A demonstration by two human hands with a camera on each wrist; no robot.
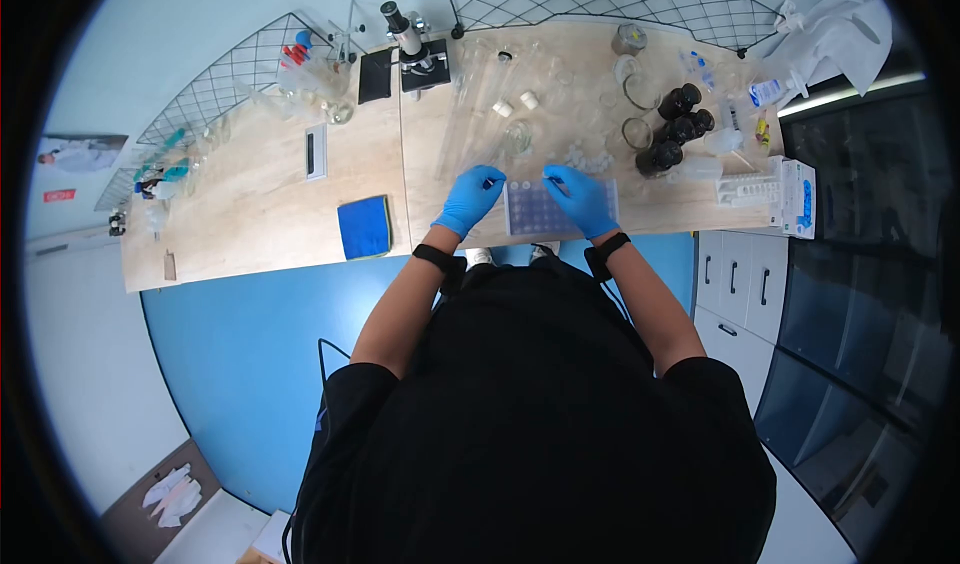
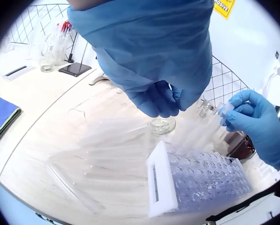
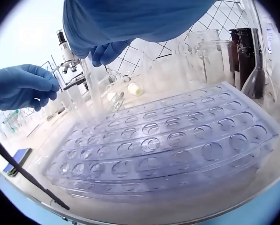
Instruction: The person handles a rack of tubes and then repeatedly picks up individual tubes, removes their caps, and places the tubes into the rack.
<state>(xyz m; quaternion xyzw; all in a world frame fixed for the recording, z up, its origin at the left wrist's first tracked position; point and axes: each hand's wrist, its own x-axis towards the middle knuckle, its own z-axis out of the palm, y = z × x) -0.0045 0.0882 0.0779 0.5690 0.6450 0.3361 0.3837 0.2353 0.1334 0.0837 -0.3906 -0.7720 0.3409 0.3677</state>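
Note:
My gloved right hand (image 1: 585, 199) pinches a clear test tube (image 3: 94, 89) near its whitish top, upright over the left part of the rack. The rack (image 3: 177, 164) is a translucent bluish test tube rack with rows of round holes and white ends; several tubes stand at its left side in the right wrist view. My gloved left hand (image 1: 470, 204) hovers just left of the rack, fingers curled in against the thumb. Its fingertips (image 2: 163, 110) point down over the bench, and I cannot tell whether something small sits between them.
Loose clear tubes (image 2: 111, 159) lie left of the rack. Behind it are small white pieces (image 1: 580, 159), glass beakers (image 1: 640, 89) and dark bottles (image 1: 680, 129). A microscope (image 1: 415, 44) stands at the back, a blue cloth (image 1: 364, 227) at the front left, and a white rack (image 1: 748, 191) at right.

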